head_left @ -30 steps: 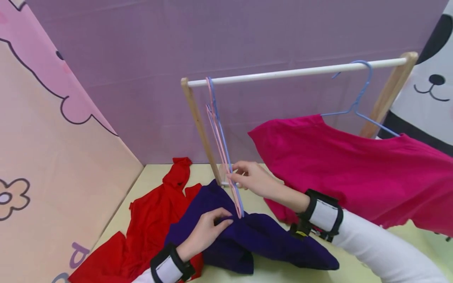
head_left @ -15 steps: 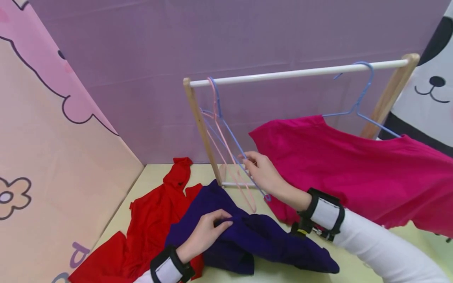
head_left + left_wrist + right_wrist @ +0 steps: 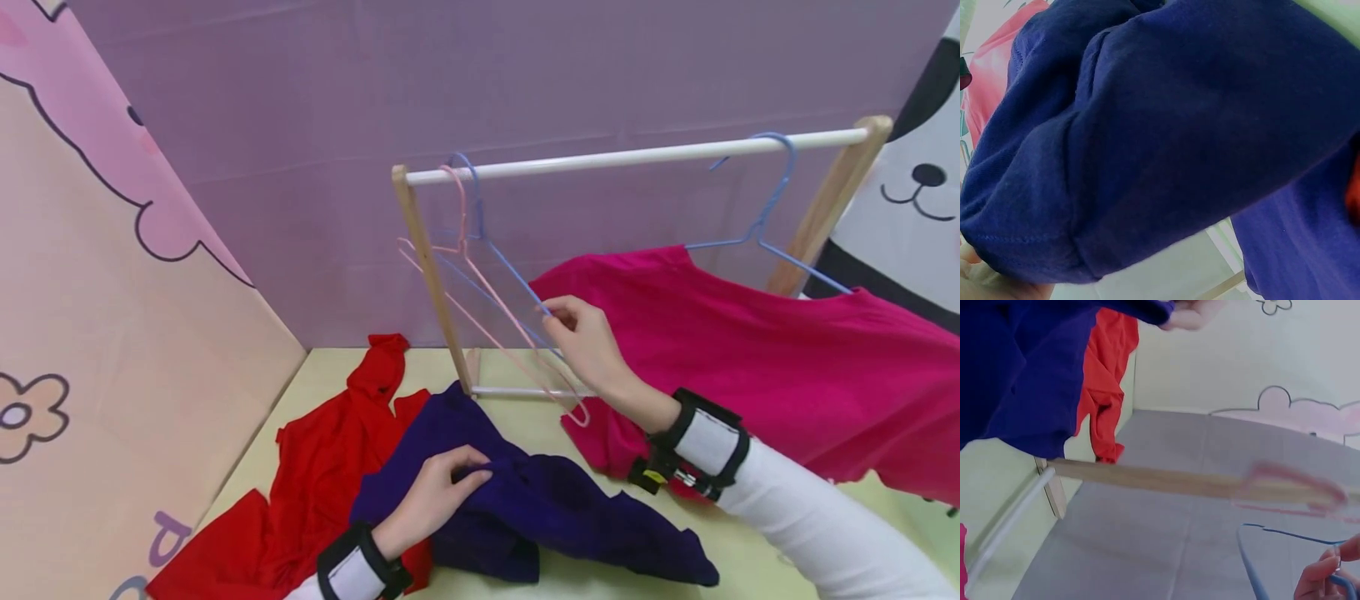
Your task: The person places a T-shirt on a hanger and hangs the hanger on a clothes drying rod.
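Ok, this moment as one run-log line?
left hand: pinches navy cloth | right hand: holds bare blue hanger | pink hanger: on rail, bare | pink shirt: hung

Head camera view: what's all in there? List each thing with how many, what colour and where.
Rack: 1, wood and white, right of centre
Pink hanger: 1, pale pink, rack's left end
Blue hangers: 2, light blue, one at each end of the rack
Shirt: 1, magenta, on the right-hand blue hanger
Navy garment: 1, dark blue, table's front centre
Red garment: 1, red, left of the navy
Table: 1, pale yellow, underneath
Backdrop: 1, purple, behind
Cartoon panel: 1, peach and pink, left
Panda panel: 1, black and white, right
Sleeves: 2, white, bottom
Wristbands: 2, black and white, one per wrist
Left hand: 1, bare, pinching the navy garment
Right hand: 1, bare, pinching the left-hand blue hanger
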`<state>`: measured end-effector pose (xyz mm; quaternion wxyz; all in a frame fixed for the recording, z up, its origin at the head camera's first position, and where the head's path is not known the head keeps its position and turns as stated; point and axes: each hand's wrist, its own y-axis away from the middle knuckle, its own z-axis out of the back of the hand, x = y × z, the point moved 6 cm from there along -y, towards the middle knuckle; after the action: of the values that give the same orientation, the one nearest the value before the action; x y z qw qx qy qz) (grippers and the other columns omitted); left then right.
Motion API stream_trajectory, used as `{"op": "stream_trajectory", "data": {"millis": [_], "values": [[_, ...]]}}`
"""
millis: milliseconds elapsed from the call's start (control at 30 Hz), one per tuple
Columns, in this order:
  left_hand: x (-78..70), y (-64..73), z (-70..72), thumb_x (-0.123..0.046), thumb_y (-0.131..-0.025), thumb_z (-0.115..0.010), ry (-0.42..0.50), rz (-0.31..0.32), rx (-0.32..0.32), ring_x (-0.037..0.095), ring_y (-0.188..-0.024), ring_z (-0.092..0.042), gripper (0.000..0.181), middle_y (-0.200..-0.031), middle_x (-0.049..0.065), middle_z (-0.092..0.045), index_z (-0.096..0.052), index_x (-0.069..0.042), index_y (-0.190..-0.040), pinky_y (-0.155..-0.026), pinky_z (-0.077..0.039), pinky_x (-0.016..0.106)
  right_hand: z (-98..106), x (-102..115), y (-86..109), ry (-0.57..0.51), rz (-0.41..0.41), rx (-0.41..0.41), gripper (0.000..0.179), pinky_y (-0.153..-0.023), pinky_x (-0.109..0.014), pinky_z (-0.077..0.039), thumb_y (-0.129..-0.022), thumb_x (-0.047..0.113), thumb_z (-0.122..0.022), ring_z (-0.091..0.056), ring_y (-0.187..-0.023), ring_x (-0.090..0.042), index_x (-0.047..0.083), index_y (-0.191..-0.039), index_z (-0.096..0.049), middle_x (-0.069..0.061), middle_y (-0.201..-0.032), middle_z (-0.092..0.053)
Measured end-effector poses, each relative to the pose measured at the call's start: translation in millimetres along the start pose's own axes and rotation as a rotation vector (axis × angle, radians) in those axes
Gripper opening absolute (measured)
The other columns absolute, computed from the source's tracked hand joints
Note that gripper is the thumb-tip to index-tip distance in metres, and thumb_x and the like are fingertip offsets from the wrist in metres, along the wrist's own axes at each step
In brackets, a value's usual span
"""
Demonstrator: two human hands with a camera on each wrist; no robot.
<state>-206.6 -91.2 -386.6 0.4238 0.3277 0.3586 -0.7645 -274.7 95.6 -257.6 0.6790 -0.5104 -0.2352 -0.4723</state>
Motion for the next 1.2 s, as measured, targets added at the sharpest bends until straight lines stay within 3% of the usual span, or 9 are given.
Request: {"op": "stream_trajectory", "data": {"millis": [233,500,700,833,1067,1200], "values": [[-2.4,0.1,0.0,-0.013,-0.082,-0.061,-0.007,0.019,0.001,0.010,-0.080,-0.056,0.005,-0.084,-0.001,-0.065,-0.061,-0.015,-0.086,-0.075,-0.049,0.039,29,0,-2.8,0.014,0.013,-0.070,0.014,-0.052,-0.018,-0.036,-0.082,0.004,-0.053,-0.046,-0.060,-0.010,0.001,-0.092,-0.062,-0.007,-0.077,-0.060],[-33.9,2.1,8.4,-0.006,-0.079,-0.062,-0.031,0.009,-0.003,0.011,-0.077,-0.056,0.005,-0.080,0.005,-0.065,-0.061,-0.007,-0.083,-0.072,-0.049,0.040,68,-3,8.4,0.053,0.039,-0.095,0.013,-0.050,-0.015,-0.040,-0.083,0.010,-0.057,-0.048,-0.053,-0.008,0.002,-0.091,-0.062,0.016,-0.070,-0.058],[-39.9,1.8,10.5,-0.005,-0.076,-0.064,-0.047,0.007,-0.006,0.011,-0.076,-0.056,0.005,-0.079,0.006,-0.065,-0.062,-0.007,-0.081,-0.072,-0.049,0.041,93,-8,25.4,0.118,0.047,-0.099,0.013,-0.044,-0.018,-0.036,-0.082,0.014,-0.060,-0.046,-0.050,-0.010,0.004,-0.091,-0.063,0.013,-0.060,-0.054],[-38.3,0.9,10.8,-0.004,-0.075,-0.065,-0.041,-0.012,-0.002,0.013,-0.076,-0.057,0.006,-0.078,0.007,-0.065,-0.063,-0.006,-0.081,-0.071,-0.050,0.040,107,-15,39.4,0.144,0.014,-0.097,0.015,-0.037,-0.024,-0.031,-0.081,0.018,-0.062,-0.043,-0.048,-0.009,0.006,-0.091,-0.063,0.009,-0.055,-0.050],[-10.9,-2.9,11.0,-0.011,-0.075,-0.067,-0.027,-0.044,-0.027,0.011,-0.078,-0.057,0.010,-0.081,0.000,-0.066,-0.065,-0.014,-0.084,-0.070,-0.050,0.037,134,-31,68.4,0.213,-0.084,-0.054,0.018,-0.037,-0.029,-0.031,-0.081,0.024,-0.063,-0.042,-0.048,-0.011,0.011,-0.094,-0.063,0.006,-0.057,-0.051],[-5.9,-4.2,16.0,-0.017,-0.075,-0.068,-0.026,-0.047,-0.057,0.008,-0.078,-0.057,0.010,-0.081,-0.005,-0.067,-0.065,-0.020,-0.084,-0.070,-0.051,0.034,151,-37,81.8,0.247,-0.116,-0.031,0.018,-0.035,-0.030,-0.029,-0.080,0.022,-0.064,-0.039,-0.045,-0.012,0.011,-0.095,-0.063,0.003,-0.053,-0.047]]}}
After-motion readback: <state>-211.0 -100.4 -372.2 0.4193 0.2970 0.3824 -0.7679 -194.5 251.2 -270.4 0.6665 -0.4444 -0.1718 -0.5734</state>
